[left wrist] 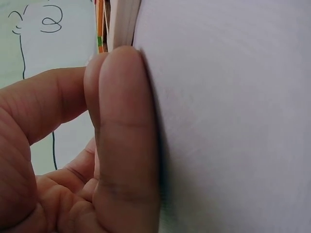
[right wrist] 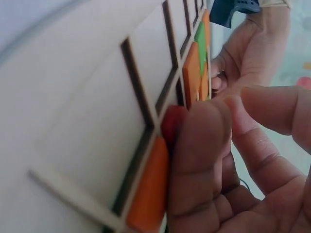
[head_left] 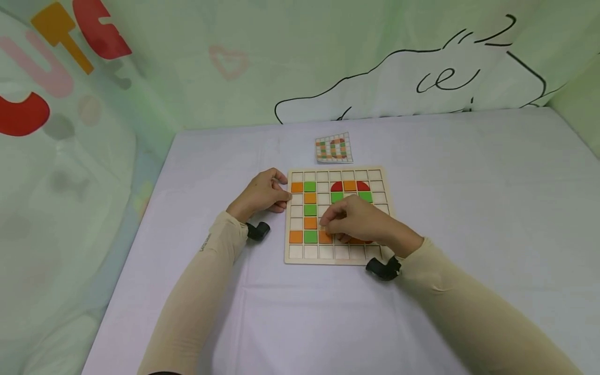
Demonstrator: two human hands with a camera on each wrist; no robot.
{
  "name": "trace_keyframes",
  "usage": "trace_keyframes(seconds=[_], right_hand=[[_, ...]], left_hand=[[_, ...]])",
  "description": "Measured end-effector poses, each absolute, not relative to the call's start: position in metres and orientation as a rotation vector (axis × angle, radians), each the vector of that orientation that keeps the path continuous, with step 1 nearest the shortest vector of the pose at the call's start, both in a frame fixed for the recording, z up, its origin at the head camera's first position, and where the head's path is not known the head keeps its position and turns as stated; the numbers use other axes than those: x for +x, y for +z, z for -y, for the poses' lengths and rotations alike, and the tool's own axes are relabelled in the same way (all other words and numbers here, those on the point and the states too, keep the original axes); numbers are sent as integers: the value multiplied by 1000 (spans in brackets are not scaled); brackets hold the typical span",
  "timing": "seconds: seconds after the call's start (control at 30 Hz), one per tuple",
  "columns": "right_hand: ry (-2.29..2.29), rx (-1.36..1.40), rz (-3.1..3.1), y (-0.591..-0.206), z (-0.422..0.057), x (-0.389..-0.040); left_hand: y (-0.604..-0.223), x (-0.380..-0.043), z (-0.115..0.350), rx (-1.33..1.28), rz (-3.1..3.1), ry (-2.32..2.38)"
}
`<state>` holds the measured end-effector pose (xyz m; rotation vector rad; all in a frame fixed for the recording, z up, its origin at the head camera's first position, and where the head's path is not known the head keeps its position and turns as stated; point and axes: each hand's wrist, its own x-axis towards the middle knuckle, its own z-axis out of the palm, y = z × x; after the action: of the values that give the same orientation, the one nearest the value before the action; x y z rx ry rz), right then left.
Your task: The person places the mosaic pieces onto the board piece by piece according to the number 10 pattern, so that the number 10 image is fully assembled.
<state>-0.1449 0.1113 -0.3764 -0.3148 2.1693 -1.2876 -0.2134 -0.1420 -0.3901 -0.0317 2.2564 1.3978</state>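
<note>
A wooden grid board [head_left: 326,254] lies on the table with orange, green and red pieces in its cells. At its left edge my left hand [head_left: 262,194] rests its fingertips; in the left wrist view, bent fingers [left wrist: 127,121] meet the board's side [left wrist: 125,24]. Over the lower middle cells hovers my right hand [head_left: 361,221], thumb and forefinger tips close together. The right wrist view has a red piece [right wrist: 173,125] in a cell, half covered by the right fingertip [right wrist: 200,126]; whether it is pinched is hidden. An orange piece [right wrist: 148,187] sits beside it.
Behind the board lies a small pattern card [head_left: 334,148] with a coloured grid. Black wrist cameras [head_left: 384,269] are worn at both wrists. A pale cloth covers the table [head_left: 478,208], and a printed curtain [head_left: 225,99] hangs at the back and left.
</note>
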Motion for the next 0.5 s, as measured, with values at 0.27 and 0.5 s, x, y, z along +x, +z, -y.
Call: trace_keyframes(seconds=[0.27,0.5], right_hand=[[-1273,-291,-2267,-365,-144,-152],[-1148,-146,-2521,-354,-196,-170]], left_hand=[[-389,-215,149,-22,-2194,1406],[-379,-220,155,23,-2373,1338]])
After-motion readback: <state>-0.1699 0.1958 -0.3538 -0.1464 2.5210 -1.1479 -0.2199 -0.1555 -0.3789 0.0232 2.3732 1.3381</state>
